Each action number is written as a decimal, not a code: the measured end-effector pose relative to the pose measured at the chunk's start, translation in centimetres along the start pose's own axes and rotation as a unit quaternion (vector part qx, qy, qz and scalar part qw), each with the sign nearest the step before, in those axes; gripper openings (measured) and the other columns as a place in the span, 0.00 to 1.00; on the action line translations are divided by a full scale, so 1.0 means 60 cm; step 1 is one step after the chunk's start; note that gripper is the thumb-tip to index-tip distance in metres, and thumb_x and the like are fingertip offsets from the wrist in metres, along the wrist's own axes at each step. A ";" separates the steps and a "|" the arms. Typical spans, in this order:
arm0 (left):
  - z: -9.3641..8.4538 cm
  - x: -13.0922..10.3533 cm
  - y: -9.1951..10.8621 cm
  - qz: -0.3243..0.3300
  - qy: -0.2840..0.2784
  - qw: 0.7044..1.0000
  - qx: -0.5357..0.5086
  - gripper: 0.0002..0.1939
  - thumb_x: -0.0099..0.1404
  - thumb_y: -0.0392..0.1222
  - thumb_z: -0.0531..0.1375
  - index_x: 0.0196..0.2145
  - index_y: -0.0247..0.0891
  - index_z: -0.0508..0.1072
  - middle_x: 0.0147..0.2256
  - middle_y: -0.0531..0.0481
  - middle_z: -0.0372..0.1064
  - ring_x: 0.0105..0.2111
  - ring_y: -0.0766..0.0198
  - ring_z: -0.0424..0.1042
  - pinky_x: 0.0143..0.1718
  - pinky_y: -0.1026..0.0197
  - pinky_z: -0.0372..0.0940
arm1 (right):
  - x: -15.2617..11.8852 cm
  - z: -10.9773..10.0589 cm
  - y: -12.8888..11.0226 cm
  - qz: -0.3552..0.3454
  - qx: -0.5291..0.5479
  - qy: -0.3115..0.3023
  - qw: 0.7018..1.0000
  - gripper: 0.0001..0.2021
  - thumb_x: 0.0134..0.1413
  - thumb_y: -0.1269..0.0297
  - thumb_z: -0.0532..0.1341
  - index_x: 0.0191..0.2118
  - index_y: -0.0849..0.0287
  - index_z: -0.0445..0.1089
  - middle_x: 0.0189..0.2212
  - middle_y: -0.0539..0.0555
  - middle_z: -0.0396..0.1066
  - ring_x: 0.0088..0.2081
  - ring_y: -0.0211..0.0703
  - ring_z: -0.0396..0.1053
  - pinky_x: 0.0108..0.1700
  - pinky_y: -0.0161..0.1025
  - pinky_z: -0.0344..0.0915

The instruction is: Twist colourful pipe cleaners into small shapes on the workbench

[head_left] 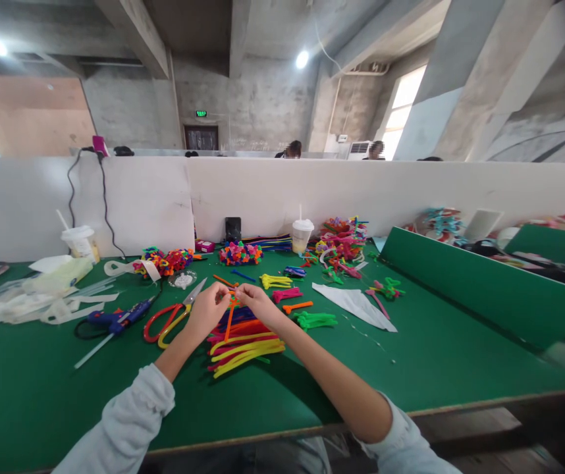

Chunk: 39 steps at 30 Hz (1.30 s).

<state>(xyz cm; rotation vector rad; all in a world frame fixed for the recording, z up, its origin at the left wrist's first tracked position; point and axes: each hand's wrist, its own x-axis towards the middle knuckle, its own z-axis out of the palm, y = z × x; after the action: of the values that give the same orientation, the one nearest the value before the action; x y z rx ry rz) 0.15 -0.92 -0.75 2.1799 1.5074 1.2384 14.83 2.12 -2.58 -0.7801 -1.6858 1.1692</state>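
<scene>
My left hand (209, 309) and my right hand (259, 307) meet over the table, thumbs and fingers pinched on orange pipe cleaners (230, 322). One orange length hangs down between the hands; the fingers partly hide where the pieces join. Beneath lies a pile of yellow, red, orange and purple pipe cleaners (247, 355). Just left of my left hand rest scissors (168, 326) with red and yellow handles, blades apart. Small bent bundles in yellow (276, 282), pink (287, 294) and green (315, 320), plus a single orange piece (297, 307), lie beyond and right of my right hand.
A blue glue gun (123, 318) and plastic bags (40, 289) lie at left. Lidded cups (302, 236) stand near the white partition (386, 191). Colourful pipe-cleaner clusters (339, 240) sit at the back. White paper (354, 305) and a green divider (460, 283) are at right.
</scene>
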 end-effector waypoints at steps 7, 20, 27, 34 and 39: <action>-0.004 0.001 0.006 -0.020 0.024 0.998 -0.062 0.04 0.56 0.39 0.52 0.29 0.38 0.65 0.27 0.51 0.68 0.29 0.65 0.68 0.32 0.64 0.62 | -0.001 0.002 0.003 0.006 0.050 0.005 0.999 0.14 0.46 0.53 0.57 0.24 0.60 0.61 0.19 0.44 0.52 0.22 0.32 0.49 0.26 0.32 0.47; -0.005 0.001 0.010 -0.038 0.032 0.994 -0.094 0.08 0.55 0.41 0.52 0.29 0.37 0.68 0.28 0.51 0.69 0.29 0.64 0.70 0.28 0.65 0.66 | -0.002 0.007 0.009 -0.029 0.017 0.032 0.999 0.09 0.45 0.60 0.56 0.24 0.60 0.59 0.20 0.44 0.53 0.23 0.32 0.50 0.27 0.32 0.48; -0.009 0.005 0.009 -0.052 -0.008 0.989 -0.139 0.09 0.54 0.42 0.53 0.29 0.36 0.69 0.26 0.51 0.68 0.26 0.64 0.70 0.26 0.65 0.67 | -0.003 0.004 0.010 -0.041 -0.020 0.032 0.998 0.08 0.47 0.61 0.55 0.24 0.60 0.60 0.21 0.45 0.53 0.24 0.32 0.50 0.27 0.32 0.48; -0.009 0.006 0.002 -0.029 -0.013 0.994 -0.102 0.09 0.54 0.41 0.53 0.29 0.36 0.70 0.26 0.51 0.69 0.26 0.64 0.70 0.27 0.65 0.66 | -0.002 0.004 0.013 -0.037 -0.003 0.034 0.999 0.08 0.47 0.61 0.54 0.25 0.60 0.61 0.21 0.46 0.55 0.24 0.33 0.52 0.28 0.32 0.50; -0.007 0.004 -0.001 -0.030 -0.029 0.993 -0.109 0.10 0.55 0.42 0.52 0.30 0.36 0.71 0.27 0.50 0.69 0.27 0.64 0.71 0.28 0.64 0.67 | -0.002 0.003 0.008 -0.042 -0.002 0.039 0.998 0.07 0.47 0.61 0.54 0.25 0.59 0.61 0.21 0.45 0.54 0.24 0.33 0.51 0.27 0.32 0.50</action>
<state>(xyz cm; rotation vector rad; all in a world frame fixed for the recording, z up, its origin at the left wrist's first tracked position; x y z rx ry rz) -0.14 -0.81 -0.39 1.9994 1.3365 1.2456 14.69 2.10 -3.09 -0.7409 -1.6422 1.0644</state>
